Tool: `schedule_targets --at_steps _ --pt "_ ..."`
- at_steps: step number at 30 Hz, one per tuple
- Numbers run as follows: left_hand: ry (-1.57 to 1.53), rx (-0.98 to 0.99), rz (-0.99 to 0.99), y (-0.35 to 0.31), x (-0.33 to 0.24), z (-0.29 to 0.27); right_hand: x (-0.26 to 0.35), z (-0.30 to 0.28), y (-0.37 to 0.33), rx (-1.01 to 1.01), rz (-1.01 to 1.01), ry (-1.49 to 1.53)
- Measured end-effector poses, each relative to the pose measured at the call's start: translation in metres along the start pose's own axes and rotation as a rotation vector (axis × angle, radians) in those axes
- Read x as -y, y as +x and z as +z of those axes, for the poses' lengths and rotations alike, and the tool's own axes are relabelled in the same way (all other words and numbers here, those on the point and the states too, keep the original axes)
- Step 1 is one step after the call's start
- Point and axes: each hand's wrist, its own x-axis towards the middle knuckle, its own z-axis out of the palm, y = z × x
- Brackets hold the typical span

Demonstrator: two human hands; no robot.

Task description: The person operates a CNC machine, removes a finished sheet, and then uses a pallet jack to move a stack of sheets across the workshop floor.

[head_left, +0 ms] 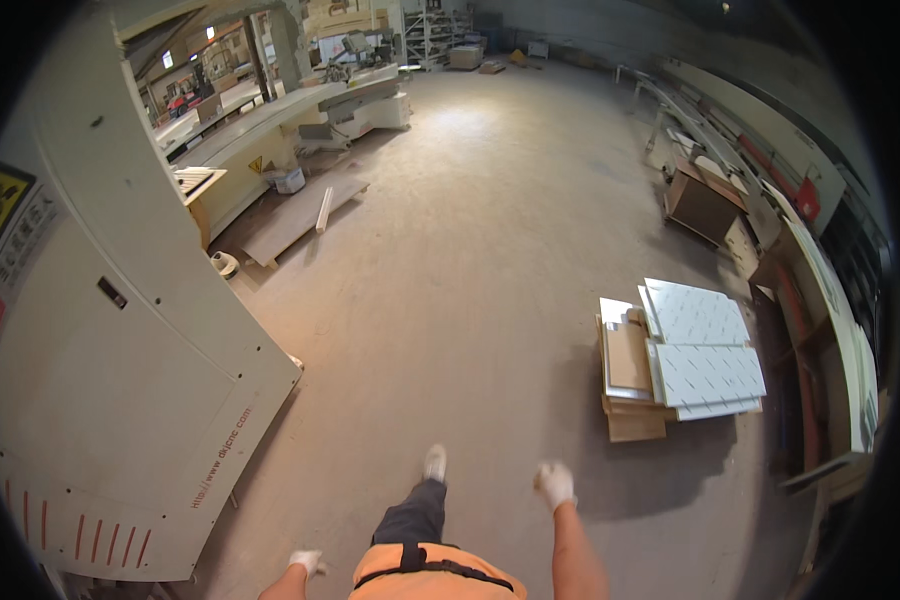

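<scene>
My left hand (308, 561), in a pale glove, hangs low beside my orange shirt (440, 572). Its fingers look loosely apart, and I see nothing in them. Farther forward on the other side is my right hand (555, 484), also gloved, with its fingers curled in and no object showing. Neither hand touches anything. One light shoe (436, 462) is stepped out ahead on the floor. To the right of my right hand, at a distance, lies a low stack of sheet panels (705, 345), some with white patterned film and some brown.
A large pale machine cabinet (120, 330) stands close on my left. Beyond it, a flat board (300, 222) lies low with a light strip (325, 210) on it. A brown box-like cabinet (703, 200) and a long rack (820, 330) line the right side. Concrete floor (470, 260) stretches ahead.
</scene>
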Motion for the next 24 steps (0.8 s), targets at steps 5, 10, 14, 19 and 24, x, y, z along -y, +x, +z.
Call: schedule_targets --at_steps 5,10,14,19,24 --pt "-0.319 0.281 -0.105 0.135 -0.041 -0.133 0.190 -0.018 0.241 0.011 -0.050 0.514" --pt "-0.614 -0.069 -0.103 0.314 -0.172 -0.512 0.208 -0.012 0.354 0.190 0.045 0.119" --pt "-0.346 -0.530 0.317 0.410 -0.323 -0.874 0.178 -0.009 0.414 0.076 0.409 0.197" --pt "-0.321 -0.942 0.652 0.508 -0.480 -1.163 0.218 0.012 0.599 0.288 0.615 0.076" --pt "-0.203 -0.619 0.461 0.613 -0.483 -1.252 0.345 0.019 0.852 0.485 0.345 -0.209"
